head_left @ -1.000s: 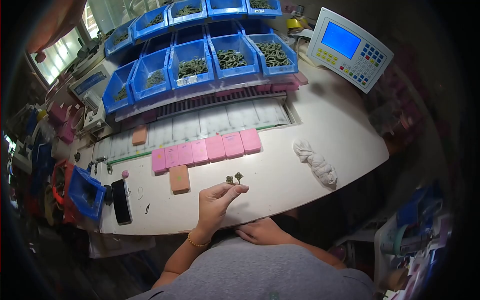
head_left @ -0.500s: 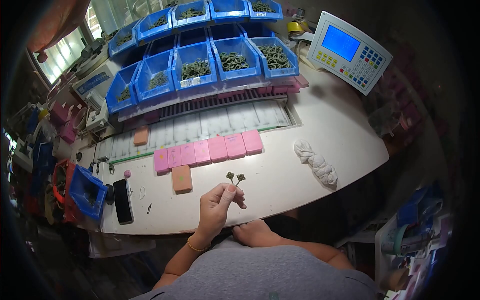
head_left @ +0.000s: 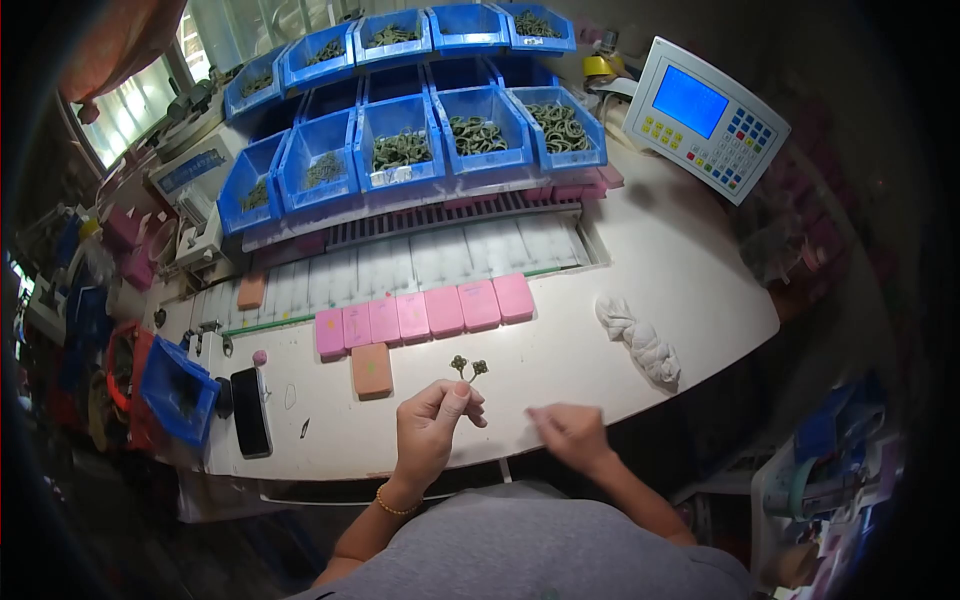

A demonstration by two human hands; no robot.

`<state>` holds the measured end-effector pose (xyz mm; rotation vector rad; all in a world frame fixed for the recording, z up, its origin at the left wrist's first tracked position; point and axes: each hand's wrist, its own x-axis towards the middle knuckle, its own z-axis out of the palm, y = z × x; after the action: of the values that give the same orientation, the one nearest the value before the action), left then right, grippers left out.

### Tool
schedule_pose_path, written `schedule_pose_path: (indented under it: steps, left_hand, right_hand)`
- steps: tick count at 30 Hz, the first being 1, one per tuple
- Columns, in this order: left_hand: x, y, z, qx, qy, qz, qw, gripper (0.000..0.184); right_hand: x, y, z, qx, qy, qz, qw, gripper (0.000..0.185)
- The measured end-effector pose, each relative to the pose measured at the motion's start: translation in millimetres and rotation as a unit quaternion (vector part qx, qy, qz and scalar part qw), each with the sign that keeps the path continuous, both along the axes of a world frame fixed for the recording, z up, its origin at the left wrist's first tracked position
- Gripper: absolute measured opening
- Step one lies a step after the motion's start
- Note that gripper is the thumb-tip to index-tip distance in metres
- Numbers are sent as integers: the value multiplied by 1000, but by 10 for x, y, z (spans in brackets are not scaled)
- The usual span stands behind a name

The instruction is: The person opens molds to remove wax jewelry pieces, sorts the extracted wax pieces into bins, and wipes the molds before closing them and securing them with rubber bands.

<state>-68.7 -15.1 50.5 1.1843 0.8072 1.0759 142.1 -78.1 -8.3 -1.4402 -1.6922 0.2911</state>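
Note:
My left hand (head_left: 432,422) is above the front of the white table, with thumb and fingers pinched shut on a small open ring with two clover-shaped heads (head_left: 469,367). The two dark greenish heads stick up past the fingertips on thin curved stems. To the right, my right hand (head_left: 572,436) is over the table's front edge, slightly blurred, its fingers curled closed. Whatever it may hold is hidden. An orange-brown block (head_left: 373,371) lies beyond my left hand, in front of a row of pink blocks (head_left: 430,315).
Blue bins (head_left: 400,170) with many small greenish rings stand at the back. A keypad display (head_left: 705,118) is at back right, a twisted white cloth (head_left: 640,340) on the right. On the left are a phone (head_left: 251,413) and a tilted blue bin (head_left: 178,390).
My right hand has lifted from my lap at the table edge and moved up and right over the table. My left hand keeps its pinch on the ring, almost still.

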Motion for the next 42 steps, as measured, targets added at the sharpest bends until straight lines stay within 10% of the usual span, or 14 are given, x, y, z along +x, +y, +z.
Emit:
schedule_pose_path:
  steps: [22, 28, 31, 33, 39, 42]
  left_hand:
    - [-945, 264, -483, 44, 352, 197, 914, 31]
    - [-1217, 281, -407, -13, 603, 246, 759, 31]
    - [-920, 393, -303, 72, 561, 308, 765, 39]
    - [-739, 501, -454, 208, 652, 316, 658, 51]
    - [-511, 458, -364, 220, 573, 176, 770, 54]
    - [-350, 264, -253, 322, 399, 94, 853, 54]
  right_hand:
    - [382, 188, -124, -70, -38, -114, 990, 14]
    - [358, 210, -115, -73, -43, -117, 990, 14]
    - [309, 209, -62, -71, -45, -115, 990, 13]
    - [318, 200, -105, -49, -58, -109, 991, 14]
    - [77, 101, -96, -176, 168, -16, 970, 20]
    - [-126, 131, -73, -369, 405, 156, 822, 43]
